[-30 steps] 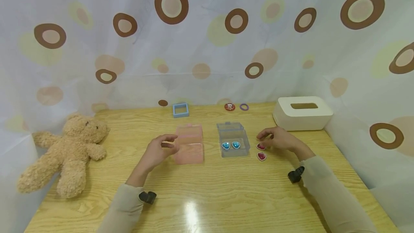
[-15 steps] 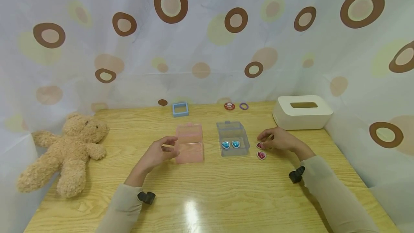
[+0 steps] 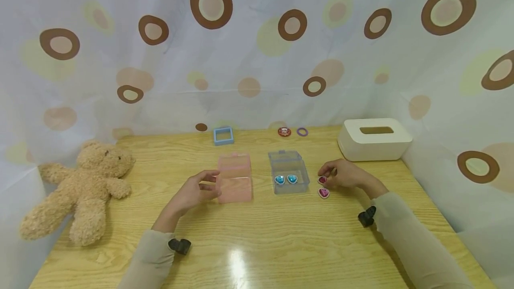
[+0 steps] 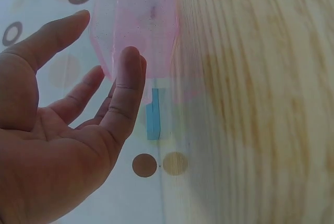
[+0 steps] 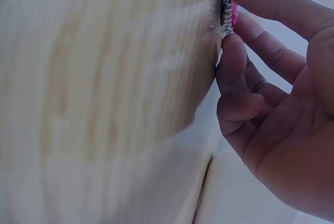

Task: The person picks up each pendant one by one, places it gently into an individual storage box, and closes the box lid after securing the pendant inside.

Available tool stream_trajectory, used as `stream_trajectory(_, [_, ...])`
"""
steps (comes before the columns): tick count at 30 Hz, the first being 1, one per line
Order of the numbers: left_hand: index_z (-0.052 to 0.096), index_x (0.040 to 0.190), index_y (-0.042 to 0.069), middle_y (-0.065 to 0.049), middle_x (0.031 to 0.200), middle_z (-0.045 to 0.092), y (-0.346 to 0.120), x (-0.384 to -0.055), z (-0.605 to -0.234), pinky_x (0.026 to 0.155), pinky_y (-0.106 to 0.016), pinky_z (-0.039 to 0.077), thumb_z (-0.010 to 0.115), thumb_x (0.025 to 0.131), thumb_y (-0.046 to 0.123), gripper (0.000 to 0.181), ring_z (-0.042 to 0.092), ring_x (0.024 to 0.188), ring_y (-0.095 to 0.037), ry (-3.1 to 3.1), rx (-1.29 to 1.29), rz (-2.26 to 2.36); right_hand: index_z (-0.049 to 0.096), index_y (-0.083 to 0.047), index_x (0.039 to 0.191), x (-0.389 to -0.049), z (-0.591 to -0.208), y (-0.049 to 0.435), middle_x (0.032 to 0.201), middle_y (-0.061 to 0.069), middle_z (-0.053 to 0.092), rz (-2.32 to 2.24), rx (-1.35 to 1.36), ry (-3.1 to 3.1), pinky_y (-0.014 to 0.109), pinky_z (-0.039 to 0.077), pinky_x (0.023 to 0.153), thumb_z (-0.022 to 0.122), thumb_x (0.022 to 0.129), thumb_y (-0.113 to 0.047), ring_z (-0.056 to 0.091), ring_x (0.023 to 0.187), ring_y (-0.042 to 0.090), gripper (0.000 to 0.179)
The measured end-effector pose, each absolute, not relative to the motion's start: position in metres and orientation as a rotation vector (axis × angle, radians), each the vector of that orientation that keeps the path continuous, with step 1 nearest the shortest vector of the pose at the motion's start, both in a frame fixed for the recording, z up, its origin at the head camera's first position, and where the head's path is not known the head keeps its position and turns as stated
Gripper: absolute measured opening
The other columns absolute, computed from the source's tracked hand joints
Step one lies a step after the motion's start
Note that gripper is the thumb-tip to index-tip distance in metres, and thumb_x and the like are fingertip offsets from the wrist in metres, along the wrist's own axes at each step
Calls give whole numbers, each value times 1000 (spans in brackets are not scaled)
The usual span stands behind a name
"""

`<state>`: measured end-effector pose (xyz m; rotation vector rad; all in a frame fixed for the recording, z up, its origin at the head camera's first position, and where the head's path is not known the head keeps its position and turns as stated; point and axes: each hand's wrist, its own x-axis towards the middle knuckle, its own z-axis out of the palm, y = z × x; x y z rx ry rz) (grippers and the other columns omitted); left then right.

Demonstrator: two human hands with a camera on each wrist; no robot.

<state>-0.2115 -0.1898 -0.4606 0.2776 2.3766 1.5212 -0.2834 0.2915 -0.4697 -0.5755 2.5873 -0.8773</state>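
My left hand is by the left edge of an opened, see-through pink plastic box, its fingers loosely bent and holding nothing. Whether a fingertip touches the box, I cannot tell. My right hand is low over the table, thumb and finger pinching the edges of a red heart-shaped gem with a silvery rim. Just in front of it lies a second red heart gem. An opened bluish clear box contains two blue heart gems.
At the back of the wooden table are a blue square frame, a red round piece and a purple ring. A white tissue box stands back right. A teddy bear sits at the left.
My right hand's fingers have closed slightly around the farther red heart gem. The left hand has barely shifted, and the boxes stay in place.
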Motion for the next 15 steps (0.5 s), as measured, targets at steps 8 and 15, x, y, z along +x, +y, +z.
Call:
stream_trajectory(8, [42,149,7,-24,142,45,-189,-211,-461,94,-41,57,70,93,13,63,53,127,-42,2344,271,1551,71,-8,109,-284,-468,291,98,5,67,-850,-589,2598,30,48,75,75,82,-8,57,85,17,27])
stream_trajectory(15, [39,151,5,-26,144,41,-190,-211,-463,93,-41,58,70,93,11,66,50,130,-45,2275,271,1613,72,-12,106,-284,-470,292,98,3,70,-836,-618,2619,31,48,77,77,83,-15,59,88,16,24])
